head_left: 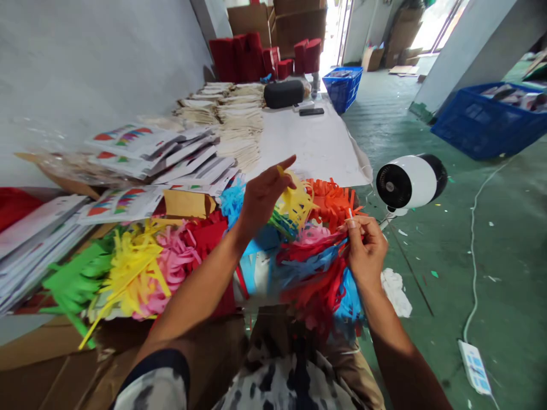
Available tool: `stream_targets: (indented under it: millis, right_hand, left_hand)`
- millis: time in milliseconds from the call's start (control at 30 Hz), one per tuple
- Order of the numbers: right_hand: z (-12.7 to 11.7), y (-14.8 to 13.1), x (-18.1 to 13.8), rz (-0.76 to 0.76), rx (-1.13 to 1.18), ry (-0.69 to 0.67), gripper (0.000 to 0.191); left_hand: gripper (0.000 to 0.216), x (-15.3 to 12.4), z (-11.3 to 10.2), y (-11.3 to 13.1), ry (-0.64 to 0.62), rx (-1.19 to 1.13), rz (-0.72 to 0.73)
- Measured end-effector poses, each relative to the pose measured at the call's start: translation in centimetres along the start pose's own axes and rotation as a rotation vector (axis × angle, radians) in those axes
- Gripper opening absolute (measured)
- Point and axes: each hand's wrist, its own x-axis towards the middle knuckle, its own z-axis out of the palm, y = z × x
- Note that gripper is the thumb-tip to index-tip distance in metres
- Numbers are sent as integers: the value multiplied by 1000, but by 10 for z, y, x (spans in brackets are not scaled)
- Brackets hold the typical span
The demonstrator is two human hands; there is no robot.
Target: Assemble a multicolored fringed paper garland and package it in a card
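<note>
My left hand [265,193] pinches a yellow fringed paper piece [296,204] above a heap of fringed paper in several colours [205,256]. An orange fringed piece [335,200] lies just right of the yellow one. My right hand [365,247] is closed on a thin white string or stick end [350,214], with red [316,290] and blue fringed strips [351,302] hanging below it over my lap. Green, yellow and pink fringes [123,270] lie to the left on cardboard.
Printed card sheets [132,142] and stacks of pale paper [239,125] cover the long table [316,142]. A small white fan [410,182] stands at the right. Blue crates [491,122], red boxes [252,57], a white cable and power strip [474,367] are on the green floor.
</note>
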Motion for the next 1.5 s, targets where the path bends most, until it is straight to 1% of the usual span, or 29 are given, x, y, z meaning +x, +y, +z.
stream_targets:
  millis: [67, 133, 167, 233, 300, 367, 467, 567, 633, 700, 800, 1000, 1133, 1200, 1267, 1333, 1500]
  right_hand:
    - [2, -1, -1, -7, 4, 12, 24]
    - [3, -3, -1, -21, 13, 13, 23]
    - [3, -4, 0, -31, 18, 12, 22]
    - [3, -5, 2, -50, 20, 20, 21]
    - [4, -6, 5, -84, 7, 33, 20]
    - [6, -6, 8, -107, 5, 24, 19]
    - [9, -3, 10, -84, 47, -24, 17]
    - [10, -1, 10, -43, 61, -26, 17]
    - [9, 0, 10, -32, 56, -2, 19]
    - [8, 1, 11, -37, 58, 14, 20]
    - [7, 3, 10, -58, 49, 18, 21]
    - [10, 5, 9, -21, 54, -4, 23]
    - [10, 4, 8, 7, 75, -37, 21]
    - [10, 4, 8, 19, 97, -43, 21]
    - [11, 6, 7, 24, 103, -45, 22]
    - [12, 8, 7, 32, 87, -53, 23]
    - [14, 9, 6, 55, 48, -47, 25]
  left_hand:
    - [37, 4, 14, -2, -53, -7, -2]
    - [48, 0, 31, -5, -152, 3, -42]
    - [50, -4, 39, -6, -196, 4, -76]
    - [43, -14, 53, -7, -241, -8, -133]
    - [29, -23, 65, -6, -260, 4, -166]
    - [18, -29, 73, -4, -284, 77, -155]
    - [12, -35, 81, 0, -323, 183, -83]
    - [16, -39, 84, 2, -335, 176, -21]
    - [19, -40, 83, 3, -322, 161, -36]
    - [22, -39, 80, 2, -321, 168, -89]
    - [27, -38, 74, -2, -358, 142, -169]
    - [30, -40, 72, -10, -374, -184, -352]
    - [29, -41, 74, -11, -373, -261, -435]
    - [29, -41, 74, -12, -350, -257, -447]
    - [29, -42, 74, -13, -301, -230, -436]
    - [27, -42, 74, -15, -260, -186, -410]
    - [21, -41, 74, -14, -210, -54, -349]
